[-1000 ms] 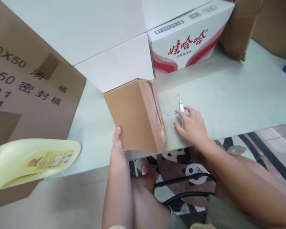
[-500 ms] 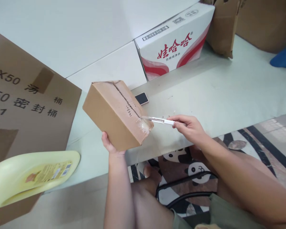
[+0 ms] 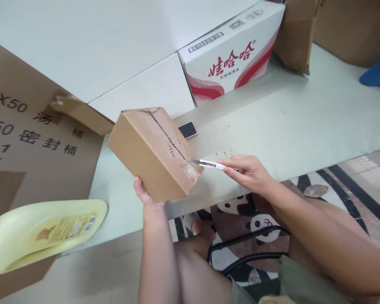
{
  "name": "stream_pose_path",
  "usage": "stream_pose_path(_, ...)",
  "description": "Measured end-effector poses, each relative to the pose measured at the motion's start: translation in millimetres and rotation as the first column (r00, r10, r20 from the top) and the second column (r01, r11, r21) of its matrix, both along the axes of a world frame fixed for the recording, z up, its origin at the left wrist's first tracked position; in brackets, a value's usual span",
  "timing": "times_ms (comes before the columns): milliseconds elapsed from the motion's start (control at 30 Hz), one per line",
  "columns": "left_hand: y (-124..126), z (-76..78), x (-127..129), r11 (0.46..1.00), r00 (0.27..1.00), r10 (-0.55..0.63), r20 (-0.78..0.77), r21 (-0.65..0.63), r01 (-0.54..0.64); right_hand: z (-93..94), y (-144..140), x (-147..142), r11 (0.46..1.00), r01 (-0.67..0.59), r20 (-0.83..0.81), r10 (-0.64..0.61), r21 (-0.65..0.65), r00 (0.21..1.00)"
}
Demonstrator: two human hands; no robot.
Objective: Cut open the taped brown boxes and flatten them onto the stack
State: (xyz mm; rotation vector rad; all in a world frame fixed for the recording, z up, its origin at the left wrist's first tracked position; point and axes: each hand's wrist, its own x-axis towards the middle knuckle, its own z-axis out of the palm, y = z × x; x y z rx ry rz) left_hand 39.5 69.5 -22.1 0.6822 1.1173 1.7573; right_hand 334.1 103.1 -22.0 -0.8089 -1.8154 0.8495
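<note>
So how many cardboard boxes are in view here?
4: small box in the left hand, big printed one far left, white-and-red one behind, brown one top right; more may be cropped.

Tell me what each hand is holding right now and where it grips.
The left hand holds the small cardboard box from underneath, at its near bottom corner. The right hand holds a white utility knife by its handle, blade tip at the box's taped seam.

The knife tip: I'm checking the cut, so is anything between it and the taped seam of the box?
Nothing visible. The right hand holds the knife with its tip at the taped corner of the box, which the left hand holds up from below. The phone lies behind the box.
</note>
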Motion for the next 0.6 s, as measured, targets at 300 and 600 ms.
stream_pose_path(300, 1, -6.8, -8, 0.998, 1.000, 0.010, 0.007, -0.067, -0.010, -3.3, -2, 1, 0.995, -0.014, 0.105, 0.004, 0.101, 0.994)
stream_pose_path(600, 3, 2.9, -1, 0.996, 0.999, -0.011, 0.032, 0.094, 0.008, -5.1, -2, 4, 0.997, -0.066, 0.138, 0.062, 0.026, 0.988)
